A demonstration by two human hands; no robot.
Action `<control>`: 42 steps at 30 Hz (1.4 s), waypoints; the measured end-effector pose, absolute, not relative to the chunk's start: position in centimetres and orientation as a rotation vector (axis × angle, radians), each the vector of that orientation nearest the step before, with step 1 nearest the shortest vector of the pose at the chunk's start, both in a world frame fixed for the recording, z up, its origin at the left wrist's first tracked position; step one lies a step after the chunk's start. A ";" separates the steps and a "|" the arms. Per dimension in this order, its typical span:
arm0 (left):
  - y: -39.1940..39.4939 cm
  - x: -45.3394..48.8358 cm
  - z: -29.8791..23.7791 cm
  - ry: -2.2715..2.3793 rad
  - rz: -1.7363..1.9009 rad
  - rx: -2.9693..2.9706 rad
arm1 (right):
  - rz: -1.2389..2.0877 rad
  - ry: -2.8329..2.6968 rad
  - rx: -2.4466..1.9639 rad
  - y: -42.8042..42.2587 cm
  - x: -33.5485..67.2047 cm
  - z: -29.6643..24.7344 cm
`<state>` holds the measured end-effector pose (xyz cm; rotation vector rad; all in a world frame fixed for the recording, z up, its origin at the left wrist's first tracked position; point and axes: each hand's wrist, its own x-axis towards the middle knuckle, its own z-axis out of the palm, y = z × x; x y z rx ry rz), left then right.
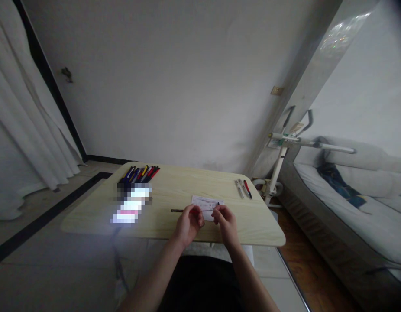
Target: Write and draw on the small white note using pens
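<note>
My left hand (189,224) is closed around a slim dark pen (176,210), whose one end sticks out to the left over the table. A thin dark line runs from that hand toward my right hand (225,222); whether it belongs to the pen cannot be made out. The fingertips of my right hand are pinched, and a tiny dark bit shows above them. What they hold is too small to name. Just beyond both hands lies a printed white paper (203,202), partly covered by the fingers.
The pale wooden table (168,184) carries several coloured pens (142,174) at its back left and a few pens (243,189) at the right. A pixelated bright patch hides something on the left. Exercise equipment (278,167) and a sofa (343,195) stand to the right.
</note>
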<state>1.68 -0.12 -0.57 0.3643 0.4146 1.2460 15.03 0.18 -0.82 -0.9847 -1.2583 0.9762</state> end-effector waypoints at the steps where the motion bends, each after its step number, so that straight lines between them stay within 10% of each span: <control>1: -0.1 1.7 -0.6 0.413 1.245 0.365 | 0.975 -1.254 -0.988 0.2 15.1 -0.9; 42: -0.2 1.6 -0.5 0.416 1.223 0.354 | 1.034 -1.394 -0.996 0.0 17.3 0.1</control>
